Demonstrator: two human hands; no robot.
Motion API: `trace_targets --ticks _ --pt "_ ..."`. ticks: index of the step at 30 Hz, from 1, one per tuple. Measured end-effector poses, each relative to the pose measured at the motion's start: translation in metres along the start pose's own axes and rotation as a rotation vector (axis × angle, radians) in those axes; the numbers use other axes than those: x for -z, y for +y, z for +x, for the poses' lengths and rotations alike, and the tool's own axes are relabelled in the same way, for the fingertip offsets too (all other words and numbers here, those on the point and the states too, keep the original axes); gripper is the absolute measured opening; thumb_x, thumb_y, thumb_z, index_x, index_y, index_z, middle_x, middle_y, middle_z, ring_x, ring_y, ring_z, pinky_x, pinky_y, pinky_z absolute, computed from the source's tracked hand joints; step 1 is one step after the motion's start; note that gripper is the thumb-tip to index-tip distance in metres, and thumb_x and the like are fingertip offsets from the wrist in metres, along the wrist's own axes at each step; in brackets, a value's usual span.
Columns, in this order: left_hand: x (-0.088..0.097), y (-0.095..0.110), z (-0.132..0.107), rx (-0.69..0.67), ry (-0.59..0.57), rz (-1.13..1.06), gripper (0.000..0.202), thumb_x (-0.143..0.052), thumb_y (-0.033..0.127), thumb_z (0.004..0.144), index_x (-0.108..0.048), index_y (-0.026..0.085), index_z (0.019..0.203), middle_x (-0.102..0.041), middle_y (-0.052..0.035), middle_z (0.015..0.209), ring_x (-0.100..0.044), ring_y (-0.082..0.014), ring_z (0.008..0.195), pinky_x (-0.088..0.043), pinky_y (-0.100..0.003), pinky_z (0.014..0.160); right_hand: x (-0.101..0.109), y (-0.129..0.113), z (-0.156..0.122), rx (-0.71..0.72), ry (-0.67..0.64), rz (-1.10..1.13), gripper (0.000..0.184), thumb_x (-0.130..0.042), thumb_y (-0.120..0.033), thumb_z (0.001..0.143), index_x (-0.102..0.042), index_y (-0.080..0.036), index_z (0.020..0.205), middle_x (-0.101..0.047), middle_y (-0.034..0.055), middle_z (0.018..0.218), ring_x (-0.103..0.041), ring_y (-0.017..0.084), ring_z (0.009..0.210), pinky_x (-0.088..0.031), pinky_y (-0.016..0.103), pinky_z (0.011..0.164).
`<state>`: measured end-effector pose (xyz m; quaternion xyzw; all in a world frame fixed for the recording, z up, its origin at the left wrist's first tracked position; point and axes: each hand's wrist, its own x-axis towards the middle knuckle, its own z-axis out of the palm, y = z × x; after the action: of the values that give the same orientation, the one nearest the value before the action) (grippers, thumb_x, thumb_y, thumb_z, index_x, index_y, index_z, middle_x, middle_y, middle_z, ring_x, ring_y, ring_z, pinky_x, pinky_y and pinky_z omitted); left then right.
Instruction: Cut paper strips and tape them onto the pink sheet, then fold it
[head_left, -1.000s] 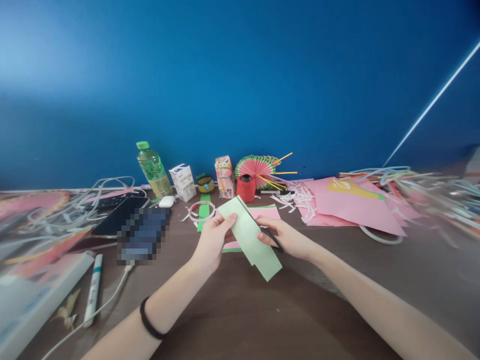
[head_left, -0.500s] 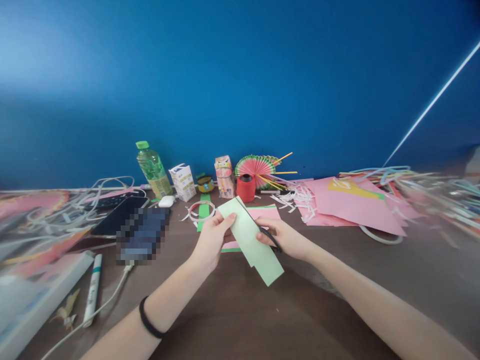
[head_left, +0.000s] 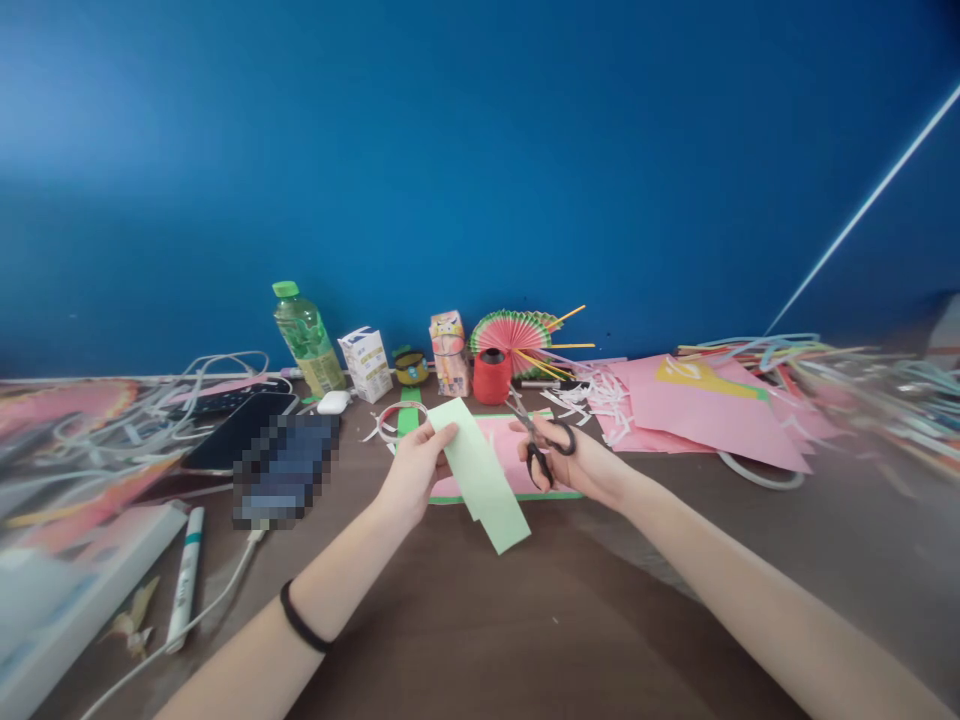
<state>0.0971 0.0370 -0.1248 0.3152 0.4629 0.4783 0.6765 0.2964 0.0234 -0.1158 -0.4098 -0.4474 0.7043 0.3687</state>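
Note:
My left hand (head_left: 412,468) pinches the upper end of a folded pale green paper strip (head_left: 480,475), held tilted above the brown table (head_left: 480,620). My right hand (head_left: 581,460) grips black-handled scissors (head_left: 541,440), blades pointing up and away, just right of the strip and apart from it. Under both hands lies a pink sheet on a green one (head_left: 517,455).
Along the blue wall stand a green-capped bottle (head_left: 306,340), a small white carton (head_left: 366,364), a pink carton (head_left: 449,352), a red spool (head_left: 492,376) and a paper fan (head_left: 514,330). Phones (head_left: 247,430), cables and a marker (head_left: 186,580) lie left; pink sheets (head_left: 697,410) and paper scraps right.
The scissors have come off the green strip and moved right and up into plain sight. My left hand has shifted the strip slightly left and up.

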Motion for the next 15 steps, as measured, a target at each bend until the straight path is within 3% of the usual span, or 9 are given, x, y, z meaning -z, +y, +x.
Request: trace_targets --ticks 4,9,12,15 --pt "0.004 -0.001 0.006 -0.016 0.015 -0.063 0.024 -0.063 0.020 0.068 -0.057 0.012 0.090 -0.068 -0.0106 0.083 -0.064 -0.0203 0.071 -0.053 -0.031 0.061 0.006 0.000 0.003 -0.029 -0.022 0.018 0.047 -0.051 -0.061 0.076 -0.045 -0.015 0.081 -0.051 0.0003 0.061 -0.050 0.011 0.045 -0.034 0.022 0.043" --pt "-0.002 0.003 0.001 0.002 0.054 -0.106 0.022 -0.059 0.016 0.069 -0.056 0.011 0.091 -0.067 -0.0136 0.087 -0.065 -0.0217 0.074 -0.053 -0.031 0.062 -0.002 0.006 0.005 0.127 0.127 -0.317 0.044 -0.064 -0.053 0.069 -0.045 -0.016 0.087 -0.050 -0.0025 0.065 -0.049 0.009 0.039 -0.029 0.019 0.036" --pt "-0.008 0.005 -0.002 0.078 0.072 -0.130 0.013 -0.050 0.012 0.072 -0.058 0.008 0.082 -0.066 -0.0131 0.079 -0.064 -0.0184 0.071 -0.052 -0.028 0.065 -0.007 0.011 0.006 0.181 0.057 -0.422 0.041 -0.068 -0.046 0.068 -0.044 -0.016 0.082 -0.050 -0.0030 0.068 -0.050 0.008 0.040 -0.032 0.019 0.037" --pt "-0.010 0.005 -0.001 0.094 0.115 -0.196 0.007 -0.055 0.016 0.072 -0.055 0.011 0.068 -0.060 -0.0049 0.064 -0.060 -0.0126 0.063 -0.051 -0.026 0.068 -0.011 0.014 0.004 0.196 -0.019 -0.416 0.038 -0.068 -0.042 0.069 -0.043 -0.016 0.081 -0.049 -0.0027 0.072 -0.051 0.008 0.045 -0.036 0.019 0.041"
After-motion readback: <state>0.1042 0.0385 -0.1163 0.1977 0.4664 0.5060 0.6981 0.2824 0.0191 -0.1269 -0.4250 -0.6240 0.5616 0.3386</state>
